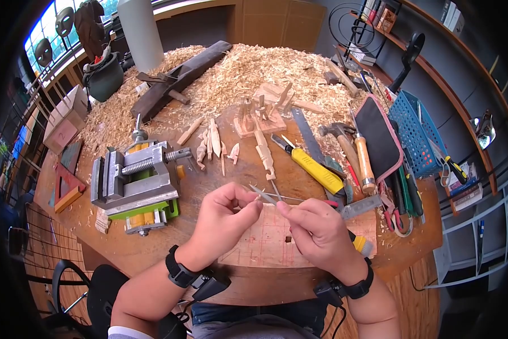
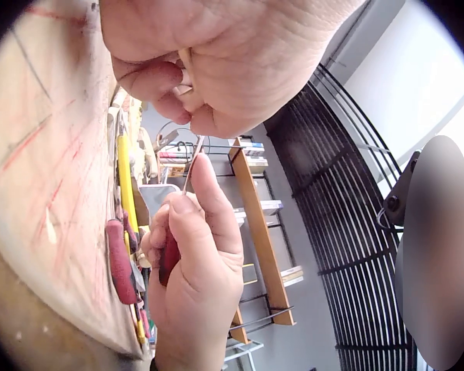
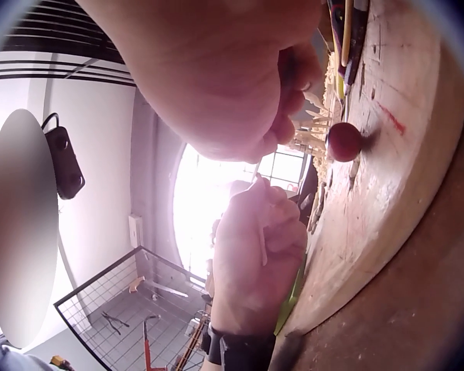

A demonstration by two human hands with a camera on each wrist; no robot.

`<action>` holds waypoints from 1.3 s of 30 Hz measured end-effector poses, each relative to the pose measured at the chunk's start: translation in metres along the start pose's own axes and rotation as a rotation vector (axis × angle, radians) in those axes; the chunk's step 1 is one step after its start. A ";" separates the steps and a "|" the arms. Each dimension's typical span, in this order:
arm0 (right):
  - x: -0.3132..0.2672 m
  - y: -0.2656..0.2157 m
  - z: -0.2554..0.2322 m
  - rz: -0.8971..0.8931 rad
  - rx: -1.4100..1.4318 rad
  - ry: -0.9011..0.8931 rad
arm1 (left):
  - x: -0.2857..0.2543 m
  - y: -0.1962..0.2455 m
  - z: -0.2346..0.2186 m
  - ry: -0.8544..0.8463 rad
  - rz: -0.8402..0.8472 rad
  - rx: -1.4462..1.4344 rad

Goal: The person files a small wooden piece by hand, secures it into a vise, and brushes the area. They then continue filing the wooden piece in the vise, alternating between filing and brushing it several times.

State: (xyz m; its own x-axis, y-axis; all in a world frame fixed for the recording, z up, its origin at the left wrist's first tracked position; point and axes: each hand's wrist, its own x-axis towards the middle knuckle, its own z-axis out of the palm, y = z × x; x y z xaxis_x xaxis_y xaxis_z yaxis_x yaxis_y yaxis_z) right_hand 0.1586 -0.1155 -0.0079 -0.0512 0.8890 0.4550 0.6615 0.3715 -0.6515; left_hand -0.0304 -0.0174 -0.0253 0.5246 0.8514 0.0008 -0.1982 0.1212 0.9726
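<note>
In the head view, the left hand [image 1: 225, 217] and right hand [image 1: 319, 229] meet above a board [image 1: 254, 246] marked with red lines. Fingers of the left hand [image 2: 232, 62] curl round a small, thin pale wood piece [image 2: 186, 60], mostly hidden by them. The right hand [image 2: 201, 270] grips a dark red handle [image 2: 168, 259]; its thin blade [image 1: 263, 194] points at the left fingertips. From the right wrist, the right hand [image 3: 209, 77] is above and the left hand [image 3: 255, 247] below. Whether blade and wood touch, I cannot tell.
A metal vise [image 1: 141, 175] stands left. Beyond the hands lie carved wood figures [image 1: 214, 138], a yellow cutter [image 1: 316, 169] and a hammer [image 1: 347, 141]. Shavings [image 1: 265, 68] heap at the back. A blue basket [image 1: 415, 133] is at right. A red-handled tool [image 2: 122, 263] rests near the board.
</note>
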 end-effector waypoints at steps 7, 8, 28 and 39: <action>0.000 -0.002 -0.001 -0.001 -0.021 0.019 | 0.001 0.000 0.001 -0.001 -0.002 -0.015; 0.001 -0.002 -0.001 -0.012 -0.044 0.014 | 0.001 0.001 0.001 -0.007 -0.001 -0.035; 0.003 0.000 -0.010 0.038 -0.052 0.022 | 0.001 -0.001 -0.001 -0.017 -0.176 -0.143; 0.003 -0.001 -0.014 0.058 0.005 0.051 | 0.000 0.004 0.001 -0.037 -0.158 -0.154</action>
State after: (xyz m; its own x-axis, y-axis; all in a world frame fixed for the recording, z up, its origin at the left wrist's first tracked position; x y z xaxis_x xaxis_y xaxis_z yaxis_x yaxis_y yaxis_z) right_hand 0.1683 -0.1167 0.0029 0.0252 0.8942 0.4470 0.6585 0.3216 -0.6804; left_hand -0.0304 -0.0176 -0.0211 0.5884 0.7967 -0.1380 -0.2335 0.3308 0.9144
